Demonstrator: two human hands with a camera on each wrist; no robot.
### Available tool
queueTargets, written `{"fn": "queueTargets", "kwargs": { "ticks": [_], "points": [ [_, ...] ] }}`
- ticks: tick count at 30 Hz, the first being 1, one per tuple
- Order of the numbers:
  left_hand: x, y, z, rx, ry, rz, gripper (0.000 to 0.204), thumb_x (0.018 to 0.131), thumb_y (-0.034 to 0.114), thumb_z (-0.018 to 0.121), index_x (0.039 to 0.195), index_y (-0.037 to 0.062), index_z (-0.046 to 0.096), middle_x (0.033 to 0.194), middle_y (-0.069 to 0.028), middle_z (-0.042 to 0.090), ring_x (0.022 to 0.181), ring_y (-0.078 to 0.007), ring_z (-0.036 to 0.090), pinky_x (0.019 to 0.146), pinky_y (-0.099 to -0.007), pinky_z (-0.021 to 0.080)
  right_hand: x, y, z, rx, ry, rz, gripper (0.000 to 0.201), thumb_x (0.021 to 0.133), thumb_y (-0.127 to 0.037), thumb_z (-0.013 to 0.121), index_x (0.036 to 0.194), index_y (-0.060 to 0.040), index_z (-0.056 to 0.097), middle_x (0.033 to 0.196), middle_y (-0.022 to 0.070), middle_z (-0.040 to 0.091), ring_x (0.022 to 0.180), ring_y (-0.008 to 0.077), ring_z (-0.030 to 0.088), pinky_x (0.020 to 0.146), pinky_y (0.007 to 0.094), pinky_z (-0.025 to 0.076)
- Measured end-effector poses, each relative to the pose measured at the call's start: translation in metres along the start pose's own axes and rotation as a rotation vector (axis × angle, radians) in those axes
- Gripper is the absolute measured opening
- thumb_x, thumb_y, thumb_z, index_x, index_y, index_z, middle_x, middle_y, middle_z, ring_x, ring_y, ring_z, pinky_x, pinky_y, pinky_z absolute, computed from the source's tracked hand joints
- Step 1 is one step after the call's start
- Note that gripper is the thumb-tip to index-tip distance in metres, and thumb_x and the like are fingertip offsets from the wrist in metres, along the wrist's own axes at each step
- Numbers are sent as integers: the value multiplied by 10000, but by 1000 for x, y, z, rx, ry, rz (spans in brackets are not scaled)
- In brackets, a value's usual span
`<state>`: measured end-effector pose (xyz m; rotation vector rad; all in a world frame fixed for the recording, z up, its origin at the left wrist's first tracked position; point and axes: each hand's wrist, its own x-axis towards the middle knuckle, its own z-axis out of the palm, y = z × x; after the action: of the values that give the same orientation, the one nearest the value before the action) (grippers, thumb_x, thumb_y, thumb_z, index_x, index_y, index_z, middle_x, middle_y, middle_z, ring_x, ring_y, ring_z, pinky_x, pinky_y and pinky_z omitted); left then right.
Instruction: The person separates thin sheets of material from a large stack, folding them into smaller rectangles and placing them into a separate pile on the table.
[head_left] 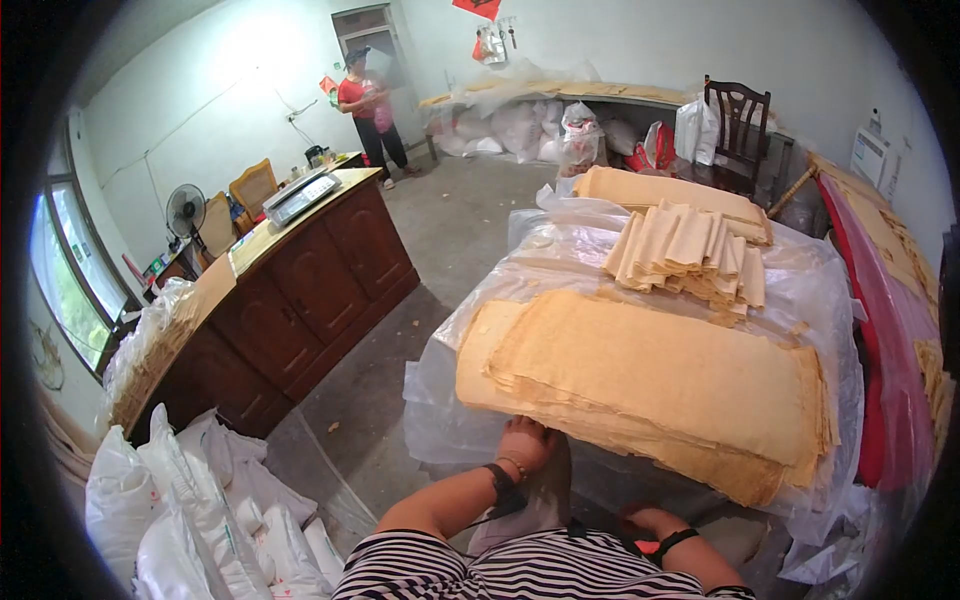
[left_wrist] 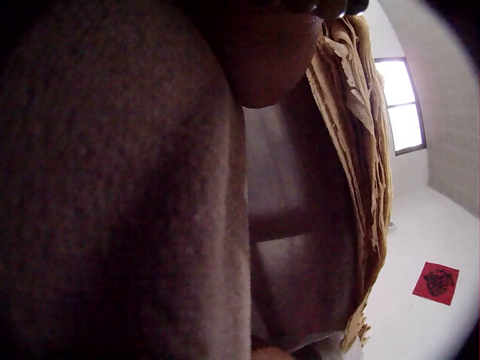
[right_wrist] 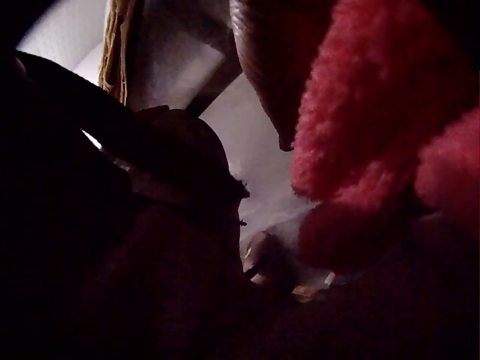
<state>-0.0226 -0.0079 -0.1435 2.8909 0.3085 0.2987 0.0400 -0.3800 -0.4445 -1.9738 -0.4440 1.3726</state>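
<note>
Thin tan sheets with ragged edges lie in a broad stack (head_left: pixel 660 385) on a table covered with clear plastic (head_left: pixel 440 400). My left hand (head_left: pixel 525 445) rests over my knee, close to the stack's near left edge, and holds nothing that shows. In the left wrist view, its fingertips (left_wrist: pixel 341 7) appear at the top beside the layered sheet edges (left_wrist: pixel 360 150). My right hand (head_left: pixel 655 522) is low by my lap, beside a fuzzy red thing (right_wrist: pixel 360 112). The right wrist view is very dark, and I cannot tell whether this hand grips it.
Folded tan sheets (head_left: pixel 685 250) and another flat stack (head_left: pixel 680 195) sit farther back on the table. White sacks (head_left: pixel 200 510) stand at my left, before a brown cabinet (head_left: pixel 310 290) bearing a scale (head_left: pixel 300 198). A person in red (head_left: pixel 365 110) stands by the far door.
</note>
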Motion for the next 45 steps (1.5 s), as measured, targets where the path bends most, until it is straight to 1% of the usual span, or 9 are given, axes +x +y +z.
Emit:
{"fn": "queueTargets", "kwargs": {
  "ticks": [3, 8, 18, 21, 30, 33, 36, 39, 45],
  "points": [
    [2, 11, -24, 29, -207, -59, 434, 935, 428, 597, 1147, 67, 713, 1241, -182, 645, 1210, -375, 559, 1037, -522, 424, 84, 107, 11, -79, 12, -73, 345, 1037, -254, 532, 1297, -73, 670, 1159, 39, 703, 980, 169, 647, 905, 342, 511],
    [2, 11, -22, 31, -221, -58, 438, 943, 437, 583, 1180, 90, 708, 1262, -184, 636, 1222, -373, 551, 1046, -522, 420, -1, -2, 5, 60, -15, 64, 355, 1030, -244, 543, 1321, -75, 657, 1187, 45, 700, 1018, 181, 651, 923, 345, 507],
    [3, 12, -20, 52, -228, -81, 446, 938, 429, 586, 1230, 105, 683, 1262, -184, 639, 1205, -385, 565, 1034, -532, 430, -8, -16, 7, -126, 52, -47, 345, 1023, -176, 515, 1321, -66, 651, 1217, 58, 688, 1047, 212, 642, 916, 356, 511],
    [3, 10, -17, 64, -213, -74, 448, 937, 425, 587, 1229, 99, 679, 1263, -184, 639, 1206, -385, 565, 1031, -533, 430, -16, -31, 6, -225, 54, 2, 337, 1029, -165, 518, 1324, -69, 649, 1204, 60, 690, 1022, 213, 645, 899, 353, 518],
    [2, 13, -21, 42, -185, -55, 457, 932, 420, 588, 1240, 93, 669, 1263, -182, 638, 1216, -385, 560, 1038, -528, 429, 32, 26, 12, -74, 35, -112, 341, 1044, -157, 522, 1359, -84, 632, 1218, 50, 687, 1025, 206, 650, 887, 369, 534],
    [-1, 9, -16, 19, -121, -28, 456, 934, 416, 586, 1246, 92, 666, 1264, -182, 636, 1218, -385, 560, 1039, -532, 429, 13, -4, 10, -114, 76, -51, 343, 1043, -149, 520, 1361, -83, 629, 1218, 50, 686, 1042, 209, 649, 891, 367, 533],
    [-1, 8, -16, 29, -150, -26, 446, 936, 420, 586, 1248, 113, 673, 1265, -177, 636, 1218, -384, 560, 1040, -535, 429, 29, 17, 12, -57, 68, -31, 342, 1041, -149, 521, 1358, -79, 630, 1216, 52, 687, 1031, 210, 655, 885, 370, 535],
    [1, 7, -13, 69, -194, -48, 429, 937, 428, 586, 1236, 138, 688, 1264, -169, 642, 1207, -383, 570, 1034, -532, 435, 17, 1, 10, -77, 59, -32, 350, 1043, -168, 521, 1366, -79, 621, 1209, 57, 688, 1021, 209, 657, 882, 367, 534],
    [-1, 6, -16, 58, -159, -11, 411, 937, 444, 587, 1198, 150, 708, 1252, -155, 659, 1178, -383, 587, 1006, -527, 453, -3, -28, 5, -181, 11, 22, 391, 1073, -289, 508, 1385, -70, 600, 1246, 80, 678, 1046, 220, 651, 895, 364, 529]
  ]
}}
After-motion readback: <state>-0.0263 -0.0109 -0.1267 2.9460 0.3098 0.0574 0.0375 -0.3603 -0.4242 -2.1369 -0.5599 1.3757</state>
